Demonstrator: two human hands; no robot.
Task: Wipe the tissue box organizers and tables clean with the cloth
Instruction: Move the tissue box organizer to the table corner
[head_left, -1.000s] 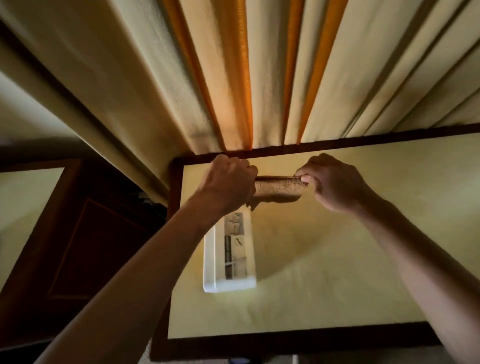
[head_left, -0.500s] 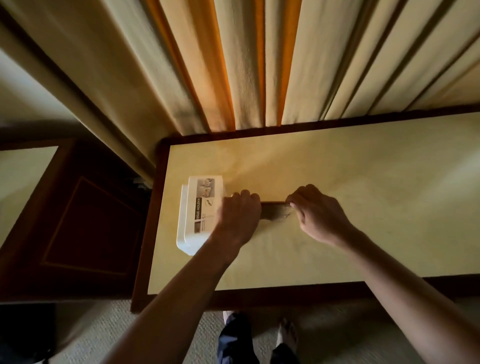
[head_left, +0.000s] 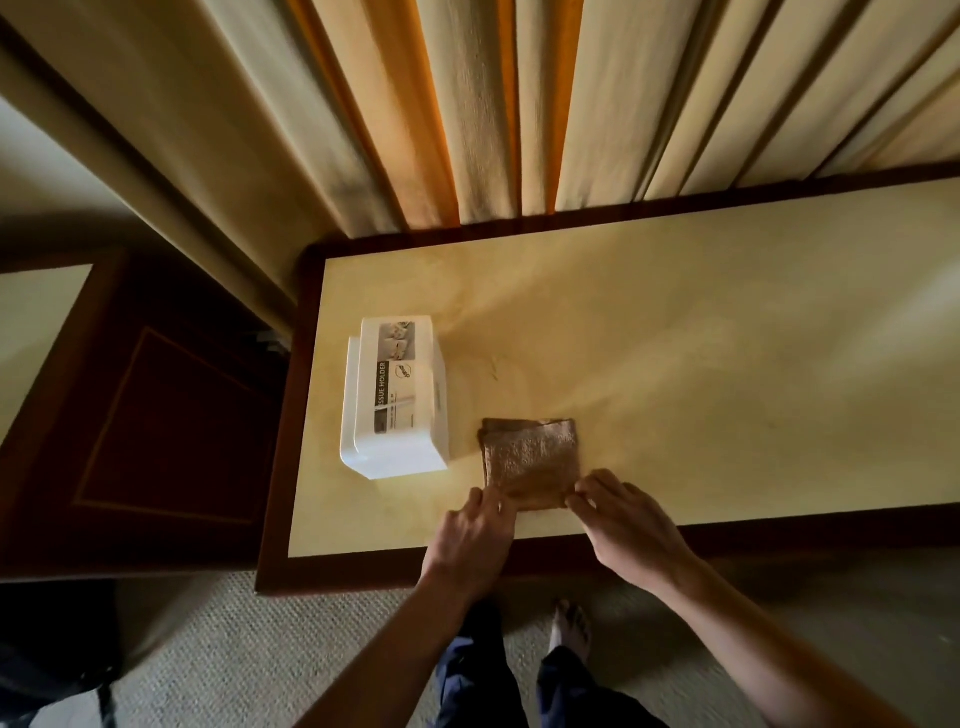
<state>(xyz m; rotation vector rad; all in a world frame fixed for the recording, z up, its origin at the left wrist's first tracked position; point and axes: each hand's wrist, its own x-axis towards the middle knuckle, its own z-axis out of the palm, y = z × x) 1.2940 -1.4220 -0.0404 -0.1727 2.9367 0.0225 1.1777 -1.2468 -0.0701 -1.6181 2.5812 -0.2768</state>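
Note:
A brown folded cloth (head_left: 530, 460) lies flat on the cream table top (head_left: 701, 374), near the front edge. My left hand (head_left: 475, 535) pinches its near left corner, and my right hand (head_left: 623, 525) pinches its near right corner. A white tissue box organizer (head_left: 397, 400) with a printed "tissue holder" label stands to the left of the cloth, a small gap apart from it.
The table has a dark wooden rim (head_left: 278, 467). Cream and orange curtains (head_left: 467, 104) hang right behind it. A dark wooden cabinet (head_left: 145, 415) stands to the left. Carpet (head_left: 234, 665) and my feet are below the front edge.
The cloth was a rolled strip held between both hands beside the organizer. It has come toward the front edge and now lies spread flat as a square, my hands at its near corners.

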